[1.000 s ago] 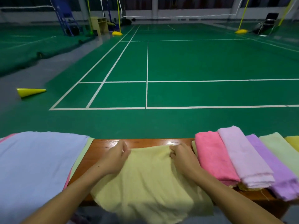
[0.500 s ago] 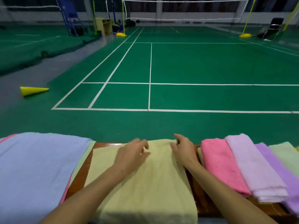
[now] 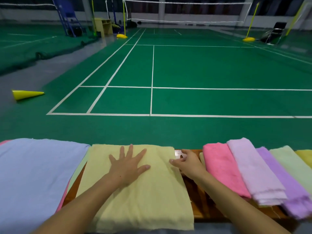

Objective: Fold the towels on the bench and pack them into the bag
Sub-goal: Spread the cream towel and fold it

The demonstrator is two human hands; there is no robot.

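Your left hand (image 3: 129, 163) lies flat on the yellow towel (image 3: 135, 188), fingers spread, palm pressing the cloth near its far half. Your right hand (image 3: 187, 162) sits at the towel's right edge, fingers curled, thumb and fingertips at the cloth edge; looks like a pinch on the edge, but you can't fully tell from this angle. The yellow towel is spread over the middle of the bench (image 3: 199, 200), its near end hanging past the front edge, its far edge about level with the bench's far side. Left of it, touching or slightly overlapped: a blue towel (image 3: 33, 174) laid flat on top of a stack, with a pink edge (image 3: 63, 196) and a pale green edge (image 3: 77, 173) showing from under it. Right of your right hand, a row of folded towels leaning on each other: pink (image 3: 221, 169), light pink (image 3: 253, 171), purple (image 3: 287, 188), pale green (image 3: 292, 162), and a yellow one (image 3: 305, 156) cut off by the frame. Bare wood shows between the yellow towel and the pink one. No bag visible here. Beyond the bench: a green court floor (image 3: 202, 68) with white lines, a yellow cone (image 3: 25, 94) lying on its side at left, a net (image 3: 185, 12) on yellow posts far back, a blue umpire chair (image 3: 67, 17) at far left, and a folding chair (image 3: 275, 32) at far right.
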